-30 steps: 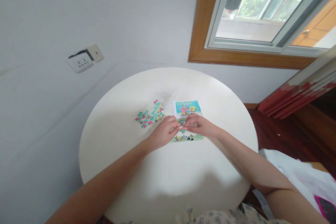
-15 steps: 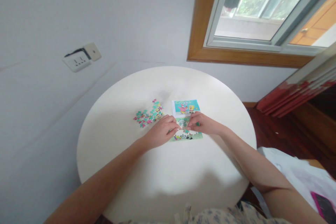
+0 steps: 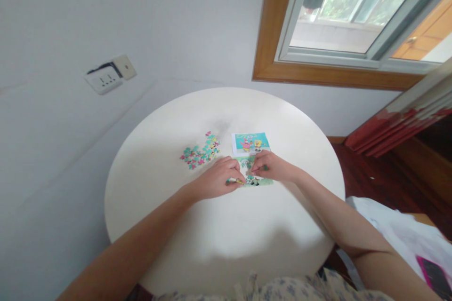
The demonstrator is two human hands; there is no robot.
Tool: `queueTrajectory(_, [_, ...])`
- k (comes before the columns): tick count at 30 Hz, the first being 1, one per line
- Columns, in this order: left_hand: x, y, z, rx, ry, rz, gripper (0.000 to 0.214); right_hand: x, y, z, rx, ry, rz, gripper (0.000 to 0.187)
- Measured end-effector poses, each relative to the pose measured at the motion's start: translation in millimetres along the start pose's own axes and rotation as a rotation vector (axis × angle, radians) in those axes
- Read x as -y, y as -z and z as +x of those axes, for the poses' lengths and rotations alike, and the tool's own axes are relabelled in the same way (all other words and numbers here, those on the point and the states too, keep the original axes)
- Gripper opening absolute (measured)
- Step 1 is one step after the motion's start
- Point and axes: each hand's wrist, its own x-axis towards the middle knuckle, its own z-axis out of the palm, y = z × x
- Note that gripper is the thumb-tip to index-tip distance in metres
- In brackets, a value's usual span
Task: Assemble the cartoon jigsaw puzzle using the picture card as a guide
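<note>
A partly filled jigsaw puzzle (image 3: 263,182) lies on the white round table (image 3: 212,240), with cartoon figures along its lower edge. At its lower left corner my left hand (image 3: 217,178) pinches a small pale yellow puzzle piece (image 3: 236,180) between thumb and fingers. Over the right side of the puzzle is my right hand (image 3: 273,165), its fingertips pressed together; whatever is between them is too small to make out. Just above the puzzle sits a picture card (image 3: 251,142) with a pink and a yellow cartoon figure on blue.
Loose puzzle pieces (image 3: 201,151) in green, pink and yellow form a scattered heap left of the puzzle. Wall sockets (image 3: 105,79) are at the left, a window (image 3: 335,14) at upper right. A pink-edged phone (image 3: 436,275) lies on white material at lower right.
My left hand has shifted slightly down toward the puzzle's lower left corner, and a pale yellow piece now shows in its fingers. The right hand has barely moved.
</note>
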Motion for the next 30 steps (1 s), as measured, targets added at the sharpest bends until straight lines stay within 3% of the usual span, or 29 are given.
queueTrajectory(17, [2.0,-2.2,-0.8,0.015,0.001,-0.01,0.013,-1.5,-0.6,-0.3,0.003,-0.008,-0.027,0.011])
queueTrajectory(30, [3.4,-3.5,-1.5,0.002,-0.006,-0.019,0.015,-2.3,0.6,-0.7,0.03,0.026,0.03,0.031])
